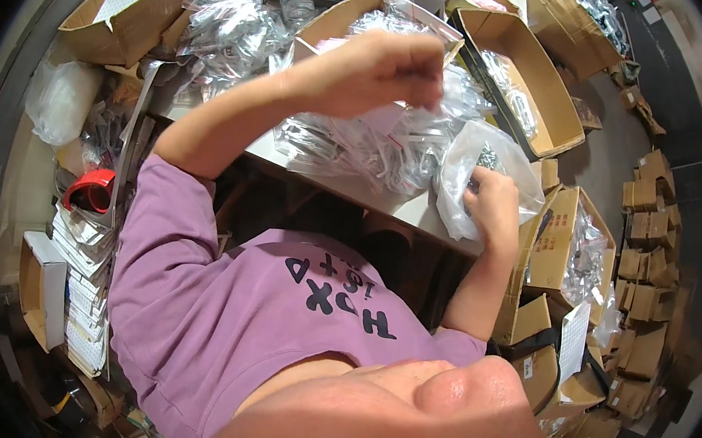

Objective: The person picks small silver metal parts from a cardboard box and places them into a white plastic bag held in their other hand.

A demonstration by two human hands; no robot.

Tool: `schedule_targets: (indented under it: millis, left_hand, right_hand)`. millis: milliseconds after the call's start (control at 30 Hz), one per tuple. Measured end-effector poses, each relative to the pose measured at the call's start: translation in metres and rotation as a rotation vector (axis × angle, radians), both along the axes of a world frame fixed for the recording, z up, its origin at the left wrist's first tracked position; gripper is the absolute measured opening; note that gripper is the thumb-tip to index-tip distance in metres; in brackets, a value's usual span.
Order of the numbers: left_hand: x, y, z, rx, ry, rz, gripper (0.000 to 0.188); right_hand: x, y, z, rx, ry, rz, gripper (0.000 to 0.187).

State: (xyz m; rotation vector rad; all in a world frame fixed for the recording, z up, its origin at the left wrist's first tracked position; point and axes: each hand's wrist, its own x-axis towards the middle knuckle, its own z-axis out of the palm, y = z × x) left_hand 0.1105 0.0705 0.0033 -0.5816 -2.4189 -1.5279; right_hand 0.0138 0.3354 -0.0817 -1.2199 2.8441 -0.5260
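Observation:
My left hand (403, 70) is raised over a heap of small clear zip bags (366, 149), its fingers curled closed. If anything is pinched in it, I cannot make it out. My right hand (495, 201) is at the mouth of a translucent white plastic bag (458, 200) near the table's front edge. Small grey metal-looking pieces (489, 158) show inside that bag. The right fingers bend inward over the bag's contents, and their tips are partly hidden, so what they grip does not show.
Filled clear packets (229, 34) are piled at the back left. An open cardboard tray (560, 112) stands back right, and a carton of clear packets (588, 259) is right of the table. A red tape roll (90, 190) lies left above stacked papers (82, 294). Cartons (649, 265) line the far right.

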Motion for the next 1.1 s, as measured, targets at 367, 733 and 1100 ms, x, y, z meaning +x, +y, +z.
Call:
schedule_targets:
  millis: [367, 733, 1100]
  left_hand:
    - [-0.016, 0.110, -0.062, 0.234, 0.073, -0.015, 0.013]
    - [-0.040, 0.123, -0.099, 0.211, -0.055, 0.147, 0.024]
    - [-0.048, 0.127, -0.125, 0.233, -0.039, 0.076, 0.017]
  right_hand:
    - [-0.001, 0.007, -0.002, -0.190, -0.049, -0.198, 0.016]
    - [0.001, 0.032, -0.001, -0.511, -0.320, -0.311, 0.017]
    - [-0.010, 0.052, -0.005, -1.041, -0.890, -0.209, 0.017]
